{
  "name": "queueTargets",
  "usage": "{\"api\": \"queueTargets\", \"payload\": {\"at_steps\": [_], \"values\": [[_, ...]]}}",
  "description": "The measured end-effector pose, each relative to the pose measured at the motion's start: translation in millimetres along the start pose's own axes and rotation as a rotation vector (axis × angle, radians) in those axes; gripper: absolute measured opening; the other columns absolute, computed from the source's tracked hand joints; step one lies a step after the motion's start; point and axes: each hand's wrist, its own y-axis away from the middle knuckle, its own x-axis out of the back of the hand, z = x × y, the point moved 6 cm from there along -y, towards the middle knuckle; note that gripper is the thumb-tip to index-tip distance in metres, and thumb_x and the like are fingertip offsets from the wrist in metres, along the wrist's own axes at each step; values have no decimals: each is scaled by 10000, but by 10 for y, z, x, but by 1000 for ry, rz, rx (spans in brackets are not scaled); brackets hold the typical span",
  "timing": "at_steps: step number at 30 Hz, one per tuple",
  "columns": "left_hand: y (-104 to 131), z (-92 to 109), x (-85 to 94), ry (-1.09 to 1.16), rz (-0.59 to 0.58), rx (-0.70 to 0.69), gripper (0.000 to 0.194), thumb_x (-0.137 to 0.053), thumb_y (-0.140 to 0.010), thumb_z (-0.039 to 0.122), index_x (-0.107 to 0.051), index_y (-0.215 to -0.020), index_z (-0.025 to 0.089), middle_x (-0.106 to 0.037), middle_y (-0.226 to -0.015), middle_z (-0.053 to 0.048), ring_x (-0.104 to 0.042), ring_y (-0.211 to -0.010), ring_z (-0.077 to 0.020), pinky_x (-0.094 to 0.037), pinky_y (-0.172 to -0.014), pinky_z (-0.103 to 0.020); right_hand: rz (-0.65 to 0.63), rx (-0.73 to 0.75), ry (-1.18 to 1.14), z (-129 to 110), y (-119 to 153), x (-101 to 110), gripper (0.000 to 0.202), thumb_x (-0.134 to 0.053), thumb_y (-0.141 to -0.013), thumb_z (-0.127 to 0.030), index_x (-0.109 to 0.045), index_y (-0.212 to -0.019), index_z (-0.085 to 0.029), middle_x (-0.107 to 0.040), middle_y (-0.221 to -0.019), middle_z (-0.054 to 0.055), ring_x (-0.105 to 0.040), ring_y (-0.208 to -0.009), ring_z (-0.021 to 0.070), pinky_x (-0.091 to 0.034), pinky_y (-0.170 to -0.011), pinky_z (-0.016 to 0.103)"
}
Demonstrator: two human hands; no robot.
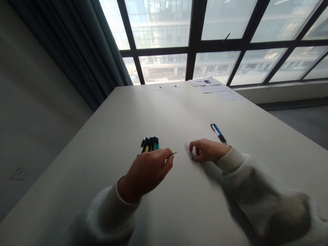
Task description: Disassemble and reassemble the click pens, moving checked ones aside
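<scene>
Pinching a thin dark rod (pixel 175 152) between thumb and index: left hand (pixel 150 171), back of hand up, rod sticking out past the fingertips toward the right. Rod is slim, straight, slightly tilted; material unclear at this size. Right hand (pixel 208 150) sits low over the table, thumb and fingers curled into a rounded hook, small shiny bit (pixel 191 156) at the fingertips. Can't tell if it's gripped or just touched. Hands well apart from each other.

Row of pens (pixel 151 141) lies just beyond the left hand, side by side, near ends hidden by it. Slim barrels, pale pointed tips facing away, black grip sections, then white, yellow and green bodies. Pen pair (pixel 217 132) just beyond the right wrist: one blue, one whitish, dark lower ends, lying nearly parallel.

Table (pixel 164 112): smooth, matte white, soft shadow under the right arm. Sleeves (pixel 233 160) are pale, thick, soft-looking fabric with banded cuffs. Far edge: flat printed paper sheets (pixel 211 88), overlapping, plus two small white pieces (pixel 159 88) with dark spots. Behind: dark-framed glass window (pixel 193 37), heavy folded curtain (pixel 84 41) at left.
</scene>
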Motion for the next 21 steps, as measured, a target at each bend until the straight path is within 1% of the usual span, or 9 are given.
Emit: {"api": "queueTargets", "payload": {"at_steps": [7, 14, 21], "values": [[-1, 21, 23, -4, 1, -5, 253, -398, -969, 318, -572, -814, 219, -604, -679, 13, -520, -578, -136, -294, -564, -265, 8, 25, 13, -21, 9, -24, 198, -675, -681, -198, -672, -879, -195, -704, -760, 5, -617, -633, 138, -446, -594, 222], [5, 18, 41, -5, 20, -14, 242, -410, -965, 305, -596, -837, 218, -619, -684, 9, -532, -575, -137, -294, -556, -262, 13, 24, 18, -48, 16, -28, 187, -674, -674, -196, -652, -860, -195, -700, -746, 9, -617, -636, 147, -441, -585, 229], [4, 30, 50, -19, 31, -26, 230, -426, -962, 293, -582, -814, 211, -620, -674, 11, -536, -567, -136, -298, -548, -262, -5, 11, 12, -62, 3, -31, 197, -686, -683, -183, -661, -878, -197, -711, -760, 20, -633, -655, 163, -448, -597, 238]]}}
